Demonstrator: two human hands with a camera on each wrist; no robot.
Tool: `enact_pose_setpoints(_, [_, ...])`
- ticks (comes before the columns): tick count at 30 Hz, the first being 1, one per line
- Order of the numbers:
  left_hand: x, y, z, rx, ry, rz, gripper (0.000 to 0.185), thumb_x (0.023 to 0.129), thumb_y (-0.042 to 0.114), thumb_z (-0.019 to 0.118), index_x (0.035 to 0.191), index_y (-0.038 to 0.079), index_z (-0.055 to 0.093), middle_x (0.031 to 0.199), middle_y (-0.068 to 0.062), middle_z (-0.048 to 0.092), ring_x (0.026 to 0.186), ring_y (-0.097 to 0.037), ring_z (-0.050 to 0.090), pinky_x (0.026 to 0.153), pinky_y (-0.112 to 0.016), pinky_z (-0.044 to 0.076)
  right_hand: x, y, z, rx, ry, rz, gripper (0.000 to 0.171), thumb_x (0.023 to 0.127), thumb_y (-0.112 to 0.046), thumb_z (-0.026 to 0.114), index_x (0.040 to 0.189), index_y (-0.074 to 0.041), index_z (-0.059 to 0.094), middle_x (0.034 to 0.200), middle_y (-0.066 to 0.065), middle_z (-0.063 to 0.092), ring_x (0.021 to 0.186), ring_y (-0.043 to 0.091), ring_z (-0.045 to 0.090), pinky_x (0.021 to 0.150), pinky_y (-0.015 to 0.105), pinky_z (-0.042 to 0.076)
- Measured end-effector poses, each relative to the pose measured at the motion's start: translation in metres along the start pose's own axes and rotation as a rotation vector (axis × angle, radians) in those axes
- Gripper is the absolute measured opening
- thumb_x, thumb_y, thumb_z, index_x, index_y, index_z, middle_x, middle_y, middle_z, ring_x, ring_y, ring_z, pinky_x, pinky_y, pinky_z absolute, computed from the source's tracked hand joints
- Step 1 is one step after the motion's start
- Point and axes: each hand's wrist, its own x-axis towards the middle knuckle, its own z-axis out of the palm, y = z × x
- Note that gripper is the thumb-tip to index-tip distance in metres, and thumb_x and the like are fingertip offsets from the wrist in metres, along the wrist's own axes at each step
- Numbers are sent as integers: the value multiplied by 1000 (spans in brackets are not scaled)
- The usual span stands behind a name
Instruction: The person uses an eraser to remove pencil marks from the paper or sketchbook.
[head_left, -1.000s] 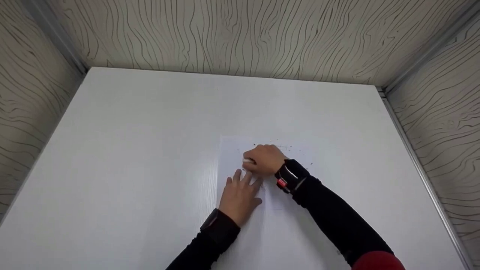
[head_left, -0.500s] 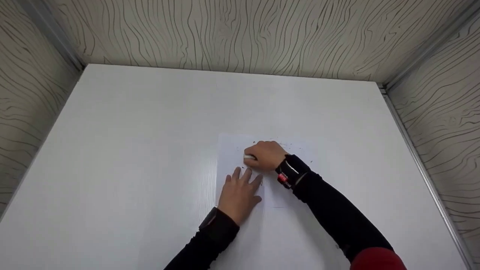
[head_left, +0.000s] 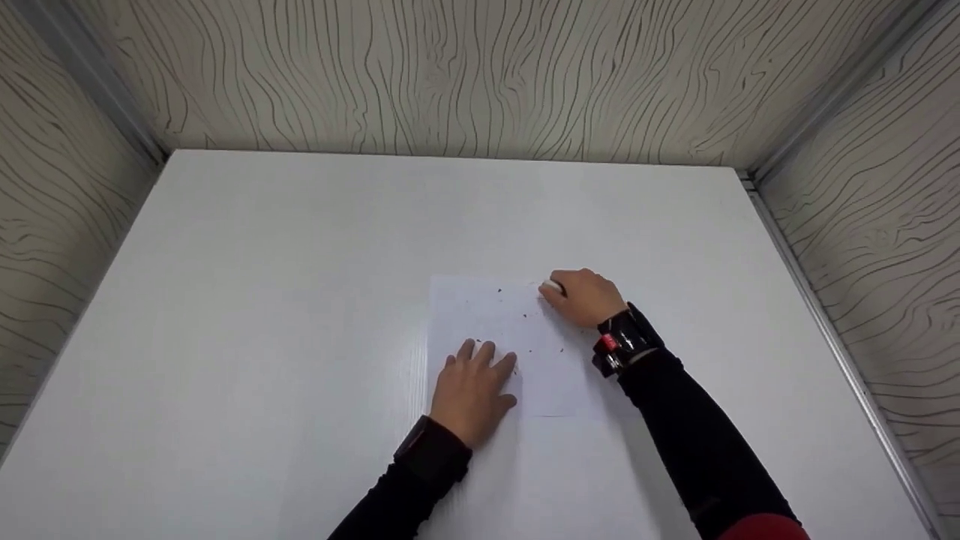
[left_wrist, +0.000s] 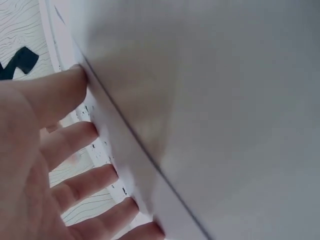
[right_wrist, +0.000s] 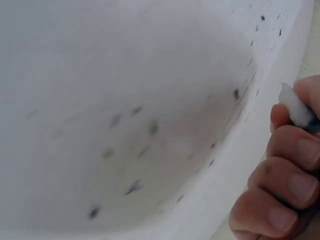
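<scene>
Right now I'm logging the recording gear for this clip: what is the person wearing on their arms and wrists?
Both arms are covered by long black sleeves. The right sleeve turns red near the upper arm at the frame's lower edge. The right wrist carries a black strapped device with a red part and a pale band. The left wrist bears a plain black band. Both hands are bare, without gloves.

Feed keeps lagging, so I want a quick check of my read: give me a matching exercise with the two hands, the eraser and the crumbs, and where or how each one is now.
Things:
1. left hand
2. right hand
3. eraser
4. dark crumbs

States:
A. scattered over the sheet of paper
B. pinched in curled fingers
C. flat, fingers spread, pressing the paper
D. at the paper's far right corner, gripping something white

Pairs: 1-C, 2-D, 3-B, 4-A
</scene>
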Motion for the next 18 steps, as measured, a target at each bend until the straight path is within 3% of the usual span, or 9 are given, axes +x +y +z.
enact_pose_setpoints(7, [-6,-15,-5,-54,-5,-75,48,88,29,86,132,13,74,128,-12,73,130,-36,66,103,-50,60,-14,7,8,73,-48,32,36,110,-33,48,79,-14,44,69,-2,35,68,17,42,67,31,35])
enact_pose_setpoints(11, [-8,-22,-11,-75,-2,-96,40,88,26,85,124,9,76,122,-13,73,123,-35,68,97,-50,62,-19,3,11,55,-61,24,35,109,-31,49,79,-15,44,69,-3,34,67,16,42,66,30,34])
enact_pose_setpoints(15, [1,-19,-13,-59,6,-86,37,89,27,84,121,10,76,125,-13,72,123,-34,68,96,-52,61,-20,-6,15,34,-19,-13,34,108,-30,52,79,-14,46,67,-2,37,66,17,44,65,30,35])
enact_pose_setpoints(18, [10,-11,-10,-25,-13,-66,49,90,34,83,132,12,72,139,-12,68,136,-35,62,108,-56,54,-20,-14,22,26,18,-39,31,107,-30,55,80,-14,51,66,-2,39,66,17,47,65,31,38])
